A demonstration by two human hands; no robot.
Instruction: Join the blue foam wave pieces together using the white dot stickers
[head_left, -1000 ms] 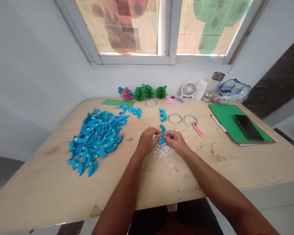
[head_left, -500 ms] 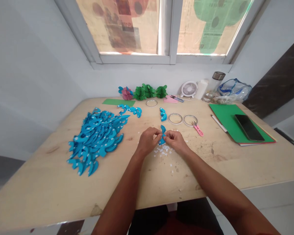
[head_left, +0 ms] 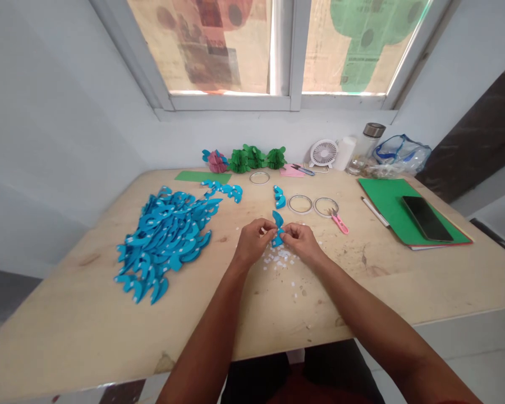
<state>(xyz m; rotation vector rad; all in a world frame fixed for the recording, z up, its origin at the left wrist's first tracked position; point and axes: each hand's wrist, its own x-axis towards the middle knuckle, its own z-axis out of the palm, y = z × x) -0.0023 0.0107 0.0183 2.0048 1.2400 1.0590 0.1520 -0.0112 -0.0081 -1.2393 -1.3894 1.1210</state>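
Our 2 forearms reach up and inward over the table, converging; our left hand and right hand nearly meet, thumbs and fingertips pinched close, fingers curled, wrists low.

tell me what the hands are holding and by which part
Both the left hand and right hand pinch a blue paper piece near its middle, from either side, with the fingertips.

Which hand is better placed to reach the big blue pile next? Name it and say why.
Left, most likely: the left hand is nearer the blue pile, while the right hand sits beyond the blue piece that both hands pinch.
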